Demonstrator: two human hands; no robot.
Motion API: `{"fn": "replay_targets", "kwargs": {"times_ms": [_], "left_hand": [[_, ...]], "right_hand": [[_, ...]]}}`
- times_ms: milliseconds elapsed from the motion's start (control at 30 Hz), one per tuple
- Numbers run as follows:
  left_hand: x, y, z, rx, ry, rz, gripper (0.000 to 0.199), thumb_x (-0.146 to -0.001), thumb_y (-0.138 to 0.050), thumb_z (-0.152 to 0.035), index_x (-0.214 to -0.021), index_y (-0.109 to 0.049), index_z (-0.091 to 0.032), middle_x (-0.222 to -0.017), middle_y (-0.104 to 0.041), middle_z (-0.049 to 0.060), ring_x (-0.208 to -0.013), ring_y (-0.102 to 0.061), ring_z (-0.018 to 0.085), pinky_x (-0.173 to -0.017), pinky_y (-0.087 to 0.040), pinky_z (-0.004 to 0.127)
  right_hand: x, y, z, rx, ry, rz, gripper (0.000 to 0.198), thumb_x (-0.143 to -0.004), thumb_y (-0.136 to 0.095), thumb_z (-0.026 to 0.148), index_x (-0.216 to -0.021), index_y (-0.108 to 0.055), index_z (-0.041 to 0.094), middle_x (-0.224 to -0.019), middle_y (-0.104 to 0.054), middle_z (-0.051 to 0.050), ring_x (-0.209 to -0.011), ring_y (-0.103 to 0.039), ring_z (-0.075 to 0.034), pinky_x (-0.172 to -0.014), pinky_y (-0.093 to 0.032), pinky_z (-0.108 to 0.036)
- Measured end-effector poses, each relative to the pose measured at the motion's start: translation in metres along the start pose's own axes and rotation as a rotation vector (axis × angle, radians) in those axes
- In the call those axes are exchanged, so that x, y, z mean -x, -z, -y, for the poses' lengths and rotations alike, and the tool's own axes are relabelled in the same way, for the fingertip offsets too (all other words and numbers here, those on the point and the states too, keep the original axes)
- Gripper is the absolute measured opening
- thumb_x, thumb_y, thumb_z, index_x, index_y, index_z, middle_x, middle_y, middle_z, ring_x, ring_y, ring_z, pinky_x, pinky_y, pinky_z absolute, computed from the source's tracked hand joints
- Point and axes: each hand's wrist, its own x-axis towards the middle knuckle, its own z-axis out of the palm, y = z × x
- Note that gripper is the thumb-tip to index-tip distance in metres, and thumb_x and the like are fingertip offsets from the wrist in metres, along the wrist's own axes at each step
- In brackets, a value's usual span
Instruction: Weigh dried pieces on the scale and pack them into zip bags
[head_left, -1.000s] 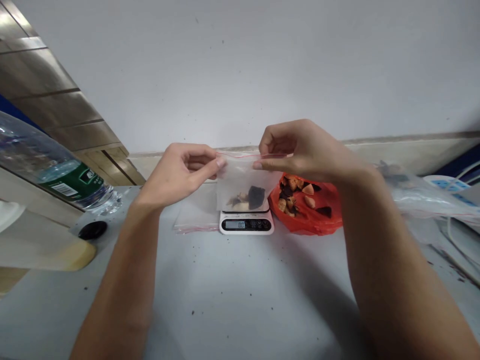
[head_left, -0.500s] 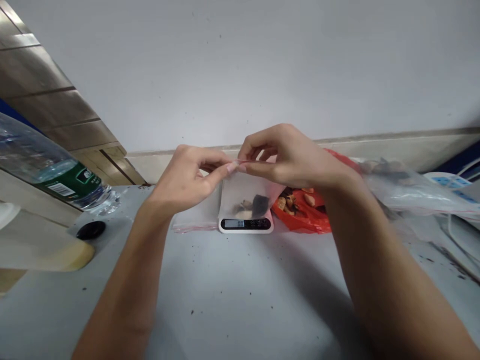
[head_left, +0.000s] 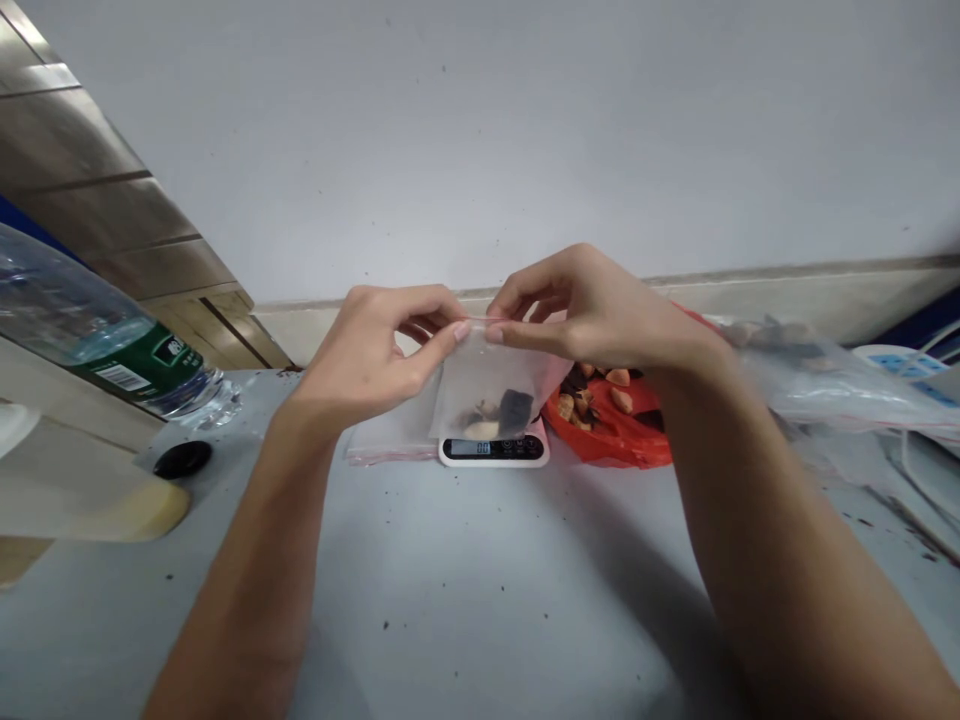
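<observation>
A clear zip bag (head_left: pixel 491 385) hangs by its pink-edged top between my two hands, with dark and pale dried pieces at its bottom. My left hand (head_left: pixel 397 340) pinches the top edge at its left part. Thumb and fingers of my right hand (head_left: pixel 574 305) close on the same edge, farther right. Just behind and under the bag is a small white kitchen scale (head_left: pixel 495 462), its display reading 0.0. To the right, beneath my right wrist, an open red plastic bag (head_left: pixel 619 440) holds brown and dark dried pieces.
Flat zip bags (head_left: pixel 382 440) lie left of the scale. A filled clear bag (head_left: pixel 840 385) and white cables are on the right. At left are a tilted water bottle (head_left: pixel 142 350), a translucent container (head_left: pixel 75 490) and a black round object (head_left: pixel 182 459). A wall stands behind.
My right hand has shifted slightly right along the bag's top edge, away from my left fingertips. The bag's lower end now hangs a little farther left over the scale.
</observation>
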Motion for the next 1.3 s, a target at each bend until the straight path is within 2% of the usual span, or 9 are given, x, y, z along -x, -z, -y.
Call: {"fn": "replay_targets", "kwargs": {"times_ms": [167,333,567,733,833,1100,1233,1300], "left_hand": [[0.001,0.0,0.0,-0.005,0.015,-0.015,0.016,-0.092,-0.063,-0.029,-0.08,-0.073,-0.022,-0.08,-0.079,0.0,-0.077,-0.074,0.017,-0.076,-0.059,0.026],[0.0,0.001,0.001,-0.065,-0.009,-0.014,0.018,-0.092,-0.061,-0.03,-0.079,-0.072,-0.023,-0.08,-0.078,0.001,-0.077,-0.073,0.019,-0.077,-0.059,0.029],[0.0,0.003,0.003,-0.091,0.002,-0.035,0.019,-0.091,-0.061,-0.032,-0.078,-0.071,-0.023,-0.078,-0.077,0.001,-0.076,-0.073,0.019,-0.075,-0.059,0.029],[0.001,0.005,0.004,-0.087,0.021,-0.035,0.017,-0.089,-0.063,-0.032,-0.077,-0.071,-0.023,-0.077,-0.077,-0.001,-0.077,-0.074,0.018,-0.076,-0.059,0.027],[0.001,0.007,0.005,-0.083,0.033,-0.034,0.017,-0.089,-0.062,-0.033,-0.077,-0.07,-0.023,-0.077,-0.077,-0.001,-0.077,-0.074,0.018,-0.076,-0.059,0.027],[0.002,0.013,0.006,-0.073,0.053,-0.029,0.016,-0.089,-0.065,-0.034,-0.077,-0.071,-0.025,-0.077,-0.077,0.0,-0.078,-0.074,0.019,-0.078,-0.061,0.029],[0.003,0.017,0.008,-0.086,0.07,-0.057,0.017,-0.089,-0.065,-0.035,-0.076,-0.071,-0.025,-0.078,-0.078,0.0,-0.079,-0.075,0.021,-0.08,-0.062,0.031],[0.004,0.019,0.009,-0.095,0.077,-0.057,0.017,-0.088,-0.065,-0.035,-0.075,-0.07,-0.026,-0.077,-0.077,0.0,-0.079,-0.075,0.021,-0.08,-0.063,0.031]], "right_hand": [[-0.001,-0.001,-0.001,0.044,0.052,-0.018,0.016,-0.09,-0.07,0.025,-0.075,-0.066,0.021,-0.078,-0.072,-0.003,-0.079,-0.065,-0.019,-0.074,-0.05,-0.033],[-0.002,-0.003,-0.003,-0.017,0.056,-0.03,0.019,-0.09,-0.074,0.033,-0.075,-0.067,0.022,-0.078,-0.072,-0.003,-0.078,-0.064,-0.019,-0.073,-0.05,-0.034],[-0.001,-0.001,-0.003,0.018,0.079,-0.038,0.017,-0.089,-0.069,0.028,-0.073,-0.065,0.022,-0.076,-0.07,-0.002,-0.074,-0.061,-0.017,-0.071,-0.048,-0.033],[0.001,0.003,-0.006,0.026,0.013,-0.017,0.018,-0.09,-0.07,0.03,-0.074,-0.067,0.022,-0.074,-0.069,-0.002,-0.071,-0.061,-0.017,-0.07,-0.048,-0.033],[0.002,0.006,-0.007,0.073,0.015,-0.033,0.017,-0.09,-0.068,0.026,-0.074,-0.067,0.022,-0.073,-0.069,-0.003,-0.07,-0.059,-0.017,-0.07,-0.048,-0.033],[0.005,0.012,-0.009,0.096,-0.002,-0.021,0.015,-0.089,-0.069,0.031,-0.076,-0.068,0.023,-0.073,-0.07,-0.003,-0.069,-0.061,-0.019,-0.069,-0.049,-0.035],[0.006,0.013,-0.012,0.065,-0.033,-0.036,0.02,-0.091,-0.071,0.039,-0.078,-0.07,0.024,-0.074,-0.072,-0.005,-0.067,-0.062,-0.02,-0.063,-0.049,-0.035],[0.007,0.013,-0.013,0.067,-0.054,-0.035,0.021,-0.091,-0.071,0.037,-0.076,-0.068,0.024,-0.069,-0.07,-0.004,-0.064,-0.062,-0.019,-0.061,-0.048,-0.034]]}}
